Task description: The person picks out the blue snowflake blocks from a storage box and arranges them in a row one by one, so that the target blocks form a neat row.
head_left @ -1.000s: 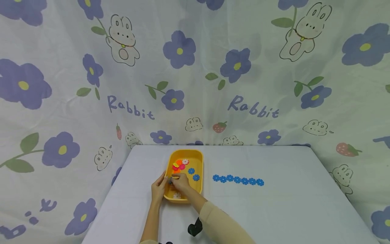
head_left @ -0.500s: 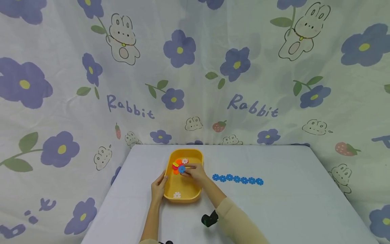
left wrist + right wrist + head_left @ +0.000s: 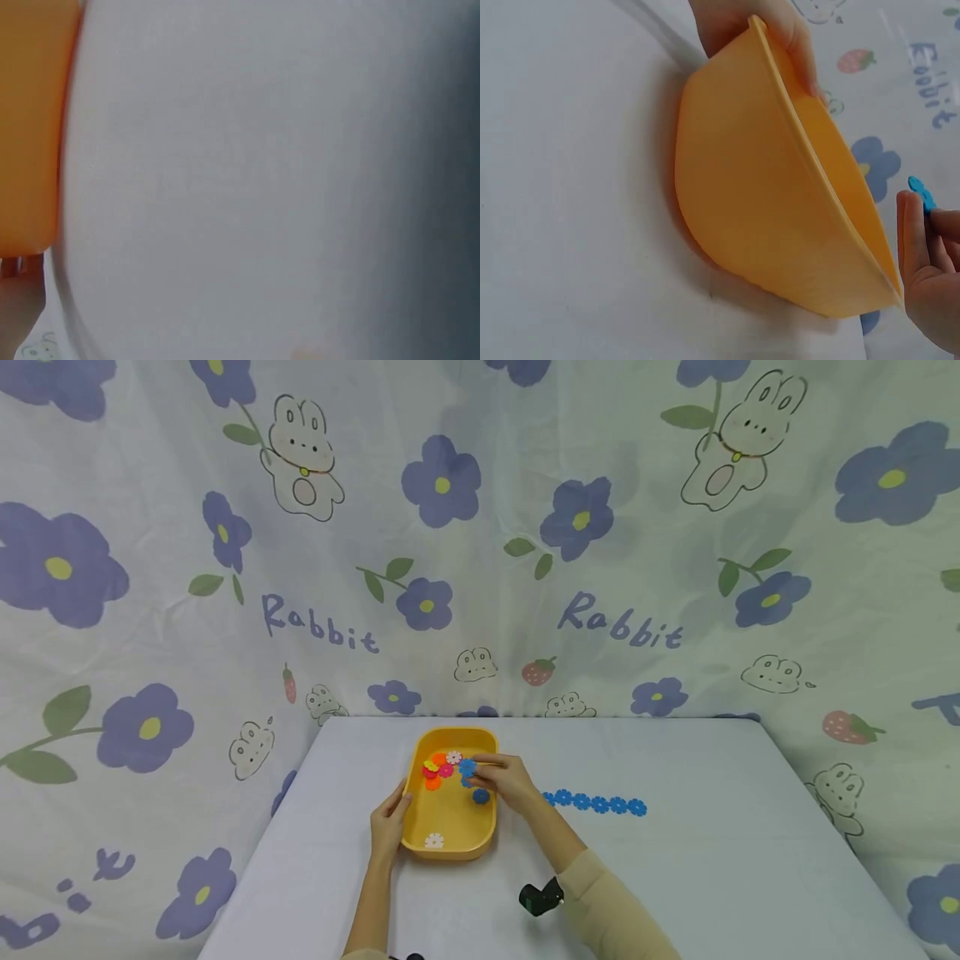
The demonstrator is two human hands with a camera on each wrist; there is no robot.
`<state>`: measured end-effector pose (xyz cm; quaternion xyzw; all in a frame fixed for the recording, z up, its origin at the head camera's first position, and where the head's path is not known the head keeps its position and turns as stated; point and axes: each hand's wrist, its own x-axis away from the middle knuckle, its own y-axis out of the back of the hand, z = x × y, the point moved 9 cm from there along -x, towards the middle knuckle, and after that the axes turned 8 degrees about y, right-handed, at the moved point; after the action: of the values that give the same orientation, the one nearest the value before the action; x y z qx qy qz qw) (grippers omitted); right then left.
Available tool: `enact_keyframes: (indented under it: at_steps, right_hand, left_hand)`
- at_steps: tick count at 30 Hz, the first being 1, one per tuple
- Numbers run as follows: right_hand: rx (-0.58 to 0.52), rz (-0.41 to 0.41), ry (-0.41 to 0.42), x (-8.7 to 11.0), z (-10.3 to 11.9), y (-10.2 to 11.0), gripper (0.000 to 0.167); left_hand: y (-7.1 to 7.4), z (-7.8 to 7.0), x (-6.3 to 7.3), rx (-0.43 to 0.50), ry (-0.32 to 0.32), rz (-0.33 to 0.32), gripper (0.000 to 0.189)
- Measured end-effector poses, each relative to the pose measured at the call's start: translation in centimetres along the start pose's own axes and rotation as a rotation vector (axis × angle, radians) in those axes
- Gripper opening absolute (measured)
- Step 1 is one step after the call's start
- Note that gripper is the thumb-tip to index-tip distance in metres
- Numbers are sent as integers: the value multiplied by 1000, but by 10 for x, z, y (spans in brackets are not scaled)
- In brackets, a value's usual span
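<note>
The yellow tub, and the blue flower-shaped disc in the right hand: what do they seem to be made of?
The yellow tub: probably moulded plastic with a smooth, satin finish, judging by its even colour and rounded corners. The blue flower-shaped disc: likely plastic too, being evenly coloured and notched; too small to tell glossy from matte.

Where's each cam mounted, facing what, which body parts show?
Head: on head, facing forward-down at white table, yellow tray; left hand, right hand, forearms show.
Left wrist: worn there, facing table, tray's side; left hand partly, lower left.
Right wrist: worn there, facing tray's outside; both hands.
Head and right wrist share tray, hands, pinched blue flower disc.
</note>
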<state>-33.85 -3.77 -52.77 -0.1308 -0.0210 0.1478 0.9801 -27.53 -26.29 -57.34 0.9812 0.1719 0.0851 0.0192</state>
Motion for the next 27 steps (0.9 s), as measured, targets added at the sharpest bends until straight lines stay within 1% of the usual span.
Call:
enact_keyframes:
  at_steps: [5, 10, 14, 20, 27]
  right_hand:
    - [1, -42, 31, 8, 13, 26, 32]
    - [20, -94, 55, 21, 28, 65, 32]
    - [36, -114, 78, 36, 41, 98, 36]
    - [25, -180, 119, 58, 57, 150, 38]
    - [10, -289, 98, 86, 67, 202, 34]
  left_hand:
    - [-1, 1, 1, -3, 7, 5, 46]
    - [0, 0, 0, 12, 2, 3, 44]
    - [0, -1, 0, 10, 3, -1, 43]
    - [1, -1, 1, 11, 16, -10, 43]
    - [2, -1, -1, 11, 28, -12, 43]
